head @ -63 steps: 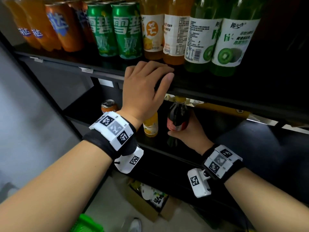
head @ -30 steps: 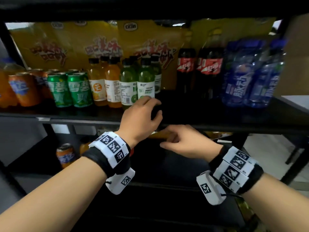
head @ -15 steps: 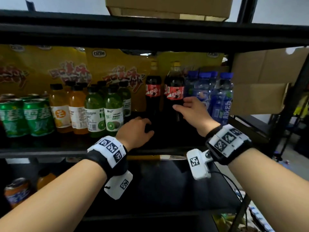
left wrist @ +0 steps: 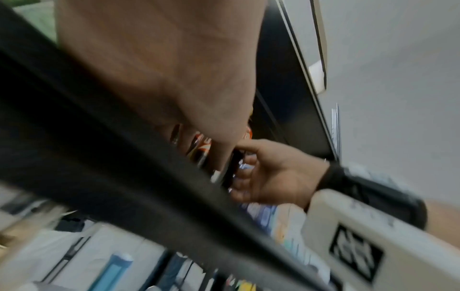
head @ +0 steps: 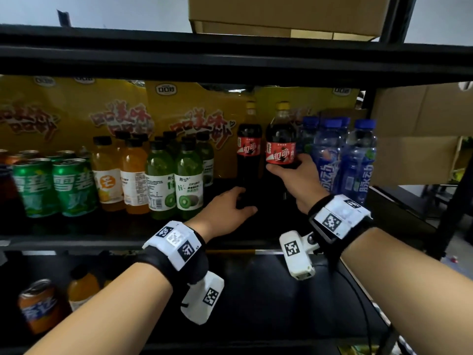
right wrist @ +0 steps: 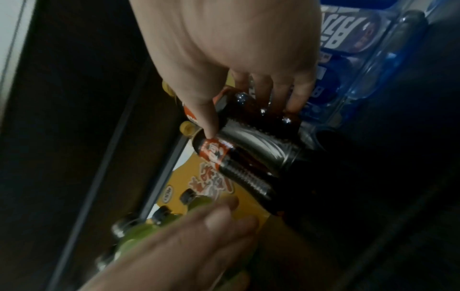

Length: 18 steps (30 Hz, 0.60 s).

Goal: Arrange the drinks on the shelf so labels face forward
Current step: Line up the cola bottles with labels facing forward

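Shelf (head: 76, 238): right hand (head: 298, 180) grips upright cola bottle (head: 280, 139), label forward; left hand (head: 225, 213) apparently holds neighbour bottle (head: 249, 149).

**COLA BOTTLES: CURRENT POSITION**

Right cola bottle (head: 280, 152): upright, yellow cap, red label facing me, gripped by my right hand (head: 299, 180). Left cola bottle (head: 248, 155): upright beside it on the shelf (head: 102, 226), label forward, base held by my left hand (head: 227, 211).

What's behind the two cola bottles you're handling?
Large yellow printed bags stand upright behind the cola bottles. Whether anything stands low down directly behind them is hidden by the dark bottles and the right hand.
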Motion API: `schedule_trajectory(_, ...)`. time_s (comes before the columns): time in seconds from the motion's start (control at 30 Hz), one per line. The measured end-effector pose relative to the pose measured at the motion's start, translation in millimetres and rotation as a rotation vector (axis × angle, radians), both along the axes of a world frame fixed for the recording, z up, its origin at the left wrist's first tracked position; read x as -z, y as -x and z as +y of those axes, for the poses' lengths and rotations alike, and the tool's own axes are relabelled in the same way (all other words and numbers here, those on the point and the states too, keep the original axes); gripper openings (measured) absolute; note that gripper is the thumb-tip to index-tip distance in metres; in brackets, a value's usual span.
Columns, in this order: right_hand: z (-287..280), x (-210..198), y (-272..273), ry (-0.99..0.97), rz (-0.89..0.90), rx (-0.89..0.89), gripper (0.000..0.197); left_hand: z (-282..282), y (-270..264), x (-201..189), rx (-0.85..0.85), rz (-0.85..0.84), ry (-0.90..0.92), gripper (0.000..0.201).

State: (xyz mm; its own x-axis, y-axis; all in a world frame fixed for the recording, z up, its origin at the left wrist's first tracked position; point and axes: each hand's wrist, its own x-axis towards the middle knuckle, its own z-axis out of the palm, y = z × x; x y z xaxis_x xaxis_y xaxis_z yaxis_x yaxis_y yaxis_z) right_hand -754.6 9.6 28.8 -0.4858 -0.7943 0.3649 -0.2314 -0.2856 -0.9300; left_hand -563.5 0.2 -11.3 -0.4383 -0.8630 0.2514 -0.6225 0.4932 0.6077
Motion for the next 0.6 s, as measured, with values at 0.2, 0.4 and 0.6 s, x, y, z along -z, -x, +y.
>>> schedule_trajectory(0.2,39.1,-0.9,-20.6,0.002,-0.075,-0.288,0.019,24.6,13.3,-25.7,0.239,0.592,-0.319,0.045)
schedule_trajectory(0.4,50.2,-8.9,-31.5,0.051,-0.011,-0.338,0.059,39.5,17.2,-30.2,0.249,0.767,-0.271,0.039)
schedule_trajectory(0.6,41.9,-16.9,-33.9,0.157,0.019,-0.319,0.032,38.7,13.2,-29.8,0.157,0.762,-0.106,0.056)
